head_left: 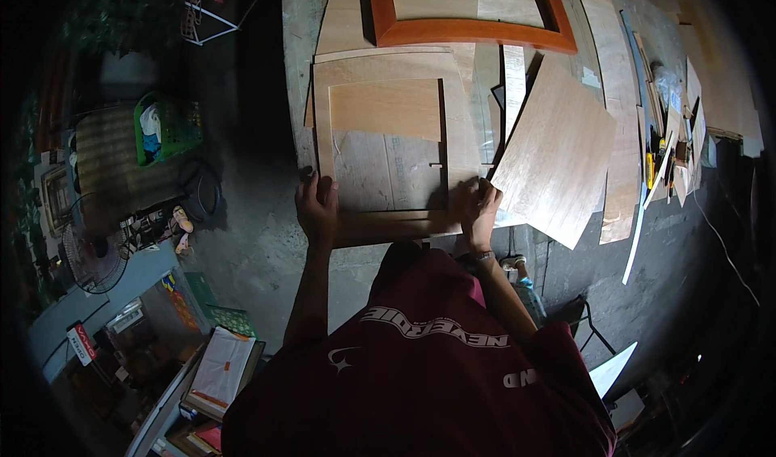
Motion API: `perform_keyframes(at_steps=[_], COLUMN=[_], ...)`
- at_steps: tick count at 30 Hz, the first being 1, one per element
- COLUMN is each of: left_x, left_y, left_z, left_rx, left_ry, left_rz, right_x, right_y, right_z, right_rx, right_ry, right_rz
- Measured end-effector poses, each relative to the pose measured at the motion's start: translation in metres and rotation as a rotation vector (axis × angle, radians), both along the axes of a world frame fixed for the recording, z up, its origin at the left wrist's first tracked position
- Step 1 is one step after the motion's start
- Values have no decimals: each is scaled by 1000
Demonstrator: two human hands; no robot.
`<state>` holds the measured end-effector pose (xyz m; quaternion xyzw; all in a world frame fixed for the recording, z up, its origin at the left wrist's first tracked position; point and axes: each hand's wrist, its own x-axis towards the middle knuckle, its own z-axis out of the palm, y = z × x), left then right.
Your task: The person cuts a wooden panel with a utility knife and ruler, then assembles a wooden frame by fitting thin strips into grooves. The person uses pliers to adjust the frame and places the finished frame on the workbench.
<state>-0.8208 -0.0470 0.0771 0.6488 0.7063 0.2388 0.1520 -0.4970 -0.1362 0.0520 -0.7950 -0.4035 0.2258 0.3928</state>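
A pale plywood frame (462,129) with a rectangular opening lies before me on the worktable, its near edge by my body. My left hand (316,208) grips its near left corner, fingers curled at the edge. At the near right corner my right hand (480,208) is closed on the same frame, the fingers bent over its edge. Through the opening show the tabletop and part of a plywood piece (384,109). Just right of my right hand, a loose plywood panel (558,154) lies at a slant.
An orange-brown wooden frame (477,32) rests at the far side of the table. Long boards (618,125) and tools with thin strips (663,154) lie to the right. On the left are a green basket (166,137) and a fan (95,251).
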Motion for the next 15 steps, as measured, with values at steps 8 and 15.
perform_keyframes(at_steps=[8, 15], left_x=[-35, -52], left_y=[-72, -67], left_z=[16, -12], left_rx=[-236, -285], left_ry=[-3, -23], left_rz=[-262, -259], right_x=[5, 26], right_y=[-68, -80], right_z=[33, -16], right_rx=[-433, -318], right_ry=[-180, -225], right_rz=[335, 427])
